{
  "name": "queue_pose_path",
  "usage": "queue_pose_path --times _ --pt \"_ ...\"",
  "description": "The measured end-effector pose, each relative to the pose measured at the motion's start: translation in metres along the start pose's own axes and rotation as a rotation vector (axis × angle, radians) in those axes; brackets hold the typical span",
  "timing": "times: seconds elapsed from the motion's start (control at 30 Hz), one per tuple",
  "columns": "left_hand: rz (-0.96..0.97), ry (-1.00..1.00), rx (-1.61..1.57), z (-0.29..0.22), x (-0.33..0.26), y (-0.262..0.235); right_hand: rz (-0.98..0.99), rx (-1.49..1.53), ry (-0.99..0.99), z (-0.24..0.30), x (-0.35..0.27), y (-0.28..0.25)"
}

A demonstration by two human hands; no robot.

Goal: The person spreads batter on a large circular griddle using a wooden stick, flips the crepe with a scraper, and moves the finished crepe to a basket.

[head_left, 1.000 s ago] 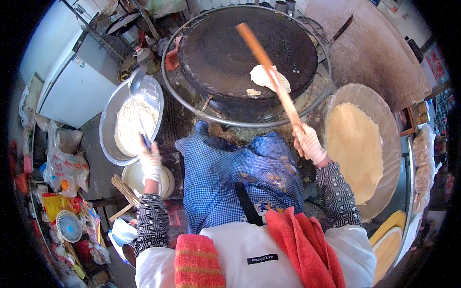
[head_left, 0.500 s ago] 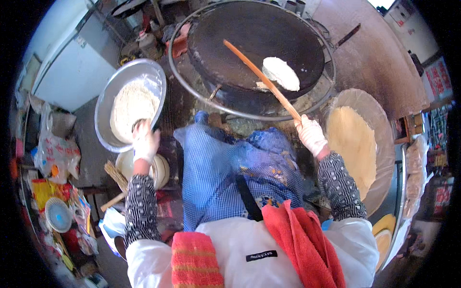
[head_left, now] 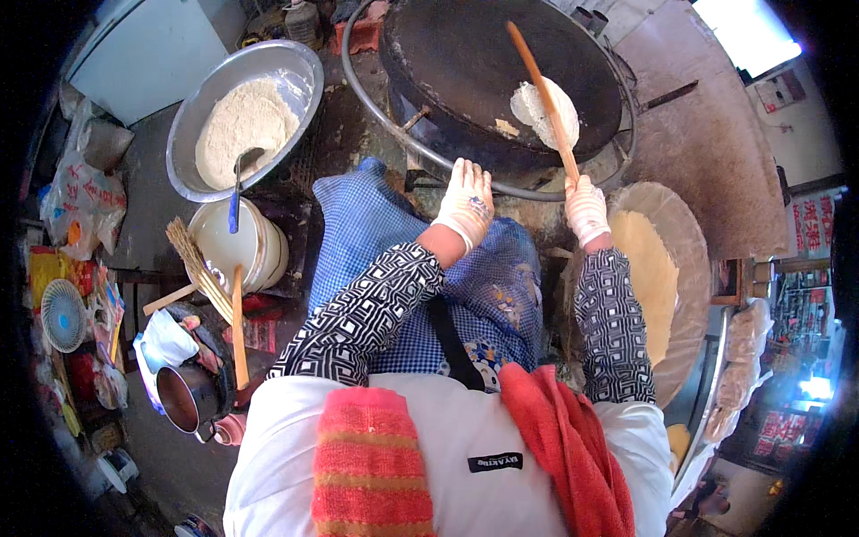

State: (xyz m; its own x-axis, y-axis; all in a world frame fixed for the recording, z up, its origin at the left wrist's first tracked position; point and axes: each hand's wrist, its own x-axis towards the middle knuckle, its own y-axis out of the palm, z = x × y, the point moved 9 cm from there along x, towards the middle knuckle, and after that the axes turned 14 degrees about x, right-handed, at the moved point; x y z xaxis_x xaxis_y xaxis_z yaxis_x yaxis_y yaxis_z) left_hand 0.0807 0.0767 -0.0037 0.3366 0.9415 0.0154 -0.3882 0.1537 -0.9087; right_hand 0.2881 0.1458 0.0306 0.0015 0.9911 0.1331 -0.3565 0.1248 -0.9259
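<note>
Your right fingers (head_left: pixel 584 204) grasp wooden stick (head_left: pixel 554 109); dough (head_left: pixel 531 107) beyond them, frame's upper right. Your left fingers (head_left: pixel 464 183): released, extended.

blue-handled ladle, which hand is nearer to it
Left. The left hand is to the right of the blue-handled ladle; the right hand is farther right, gripping the wooden stick.

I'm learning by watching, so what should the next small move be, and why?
Probably draw the stick across the dough: the right hand grips it over that lump, which covers only a small part of the griddle.
</note>
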Motion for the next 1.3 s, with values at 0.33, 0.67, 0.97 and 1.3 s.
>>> queue_pose_path --times 0.33,0.67,0.97,1.3 --pt "0.122 0.033 0.036 0.011 -0.005 -0.002 0.067 -0.085 -0.029 0.017 0.002 0.006" --pt "0.116 -0.02 0.064 0.032 -0.008 0.003 -0.041 -0.085 -0.148 0.0 -0.013 0.023" --pt "0.046 -0.133 0.094 0.057 -0.009 0.008 0.1 -0.131 0.061 -0.023 -0.004 0.008" --pt "0.077 -0.196 0.12 0.088 -0.008 0.023 0.078 -0.118 -0.037 -0.02 -0.022 0.016"
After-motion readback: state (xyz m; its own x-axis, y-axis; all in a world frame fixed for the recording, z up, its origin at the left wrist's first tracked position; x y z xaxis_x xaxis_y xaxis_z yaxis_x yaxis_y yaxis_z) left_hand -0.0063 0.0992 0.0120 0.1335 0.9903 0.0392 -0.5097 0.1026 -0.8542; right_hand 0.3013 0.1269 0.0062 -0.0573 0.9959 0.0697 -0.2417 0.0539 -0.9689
